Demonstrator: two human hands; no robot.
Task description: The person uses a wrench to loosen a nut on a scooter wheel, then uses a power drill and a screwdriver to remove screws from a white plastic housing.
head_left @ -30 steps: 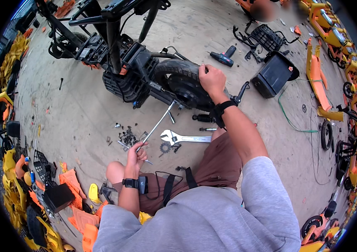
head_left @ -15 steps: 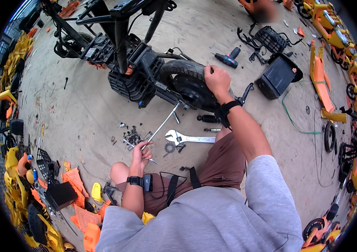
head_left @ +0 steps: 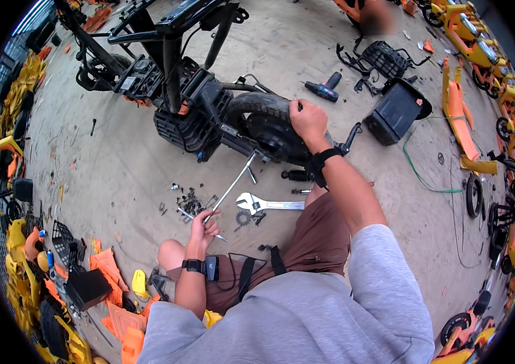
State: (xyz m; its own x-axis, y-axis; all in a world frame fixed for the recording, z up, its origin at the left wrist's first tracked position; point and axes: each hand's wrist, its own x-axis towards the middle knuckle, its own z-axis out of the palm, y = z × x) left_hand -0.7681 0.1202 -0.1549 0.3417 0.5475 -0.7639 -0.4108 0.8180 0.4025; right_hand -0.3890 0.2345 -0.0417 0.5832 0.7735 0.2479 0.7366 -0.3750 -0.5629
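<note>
My left hand [head_left: 204, 228] is closed around the handle end of a long metal T-handle wrench [head_left: 228, 195]. The wrench's shaft slants up to the hub side of a black wheel [head_left: 271, 136], where its far end meets the frame. My right hand [head_left: 308, 120] grips the tyre from above at its right side, fingers curled over the tread. The wheel belongs to a stripped black scooter frame [head_left: 171, 67] lying ahead of me, with a ribbed black housing [head_left: 183, 132] beside the wheel. An adjustable wrench [head_left: 271, 202] lies on the floor between my knees and the wheel.
Small bolts [head_left: 192, 200] and a sprocket [head_left: 243, 217] are scattered near my left hand. A black shock absorber [head_left: 295, 175] lies by my right knee. Beyond are a power drill [head_left: 323, 90], a black box [head_left: 394, 112] and an orange panel [head_left: 458, 112]. Scooter parts line both sides.
The whole view has shifted slightly. Both hands keep their holds on wrench and tyre, with the wrench's crossbar at a barely different angle.
</note>
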